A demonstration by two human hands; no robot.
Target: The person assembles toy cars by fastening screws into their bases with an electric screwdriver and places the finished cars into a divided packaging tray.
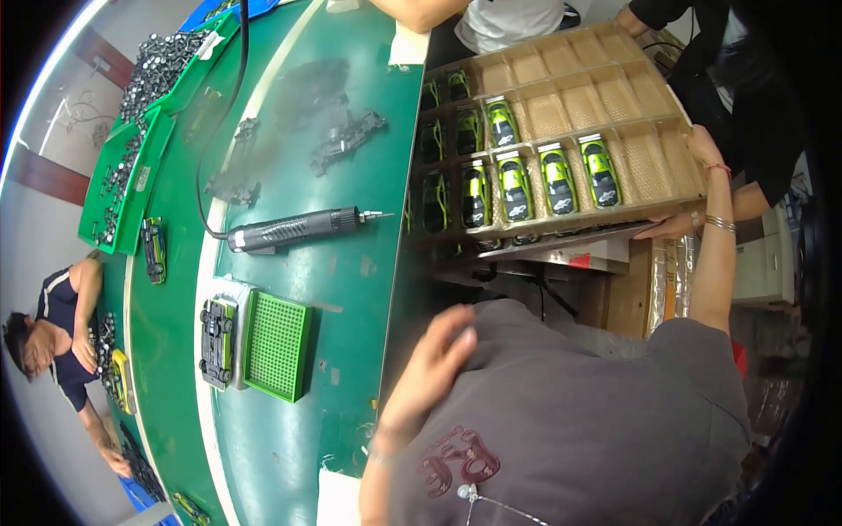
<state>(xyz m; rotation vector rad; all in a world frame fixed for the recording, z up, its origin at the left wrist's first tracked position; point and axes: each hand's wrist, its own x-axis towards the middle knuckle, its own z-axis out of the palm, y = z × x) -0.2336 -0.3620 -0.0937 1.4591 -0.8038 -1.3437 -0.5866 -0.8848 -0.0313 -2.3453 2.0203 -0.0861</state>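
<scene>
My right hand, wearing a red cord, grips the right edge of a clear plastic compartment tray. Several black and lime-green toy cars fill the left and front pockets; the others show bare padding. My left hand, slightly blurred, is in front of my torso near the bench edge, fingers apart, with nothing in it. A co-worker's hand supports the tray's near right corner, and another hand touches its far corner. More cars show beneath the tray's near edge.
On the green bench lie a corded electric screwdriver, a green perforated tray, an upturned toy car and black chassis parts. Green bins hold small black parts. Across the bench, a person works.
</scene>
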